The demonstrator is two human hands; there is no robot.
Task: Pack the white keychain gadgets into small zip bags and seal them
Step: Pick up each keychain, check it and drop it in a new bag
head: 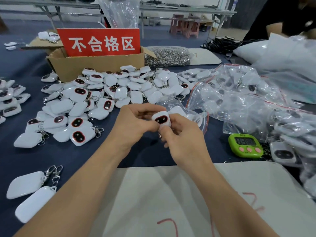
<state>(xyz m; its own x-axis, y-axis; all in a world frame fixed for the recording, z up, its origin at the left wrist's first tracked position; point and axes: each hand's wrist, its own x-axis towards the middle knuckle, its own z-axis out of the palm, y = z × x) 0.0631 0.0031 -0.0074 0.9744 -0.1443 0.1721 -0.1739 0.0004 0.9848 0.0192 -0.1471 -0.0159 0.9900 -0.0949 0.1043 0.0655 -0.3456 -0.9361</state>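
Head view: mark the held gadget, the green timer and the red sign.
held gadget [161, 120], head view, on its dark oval face.
green timer [245, 145], head view, on the casing just below the display.
red sign [100, 42], head view, centre of the board.

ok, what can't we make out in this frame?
Head view only.
- Digits on the green timer: blurred, unreadable.
- Clasp of the held gadget: mostly covered by the left hand and right hand.
- Contents of the cardboard box: behind its front wall and the red sign.
- Other person: cut off by the frame edge.
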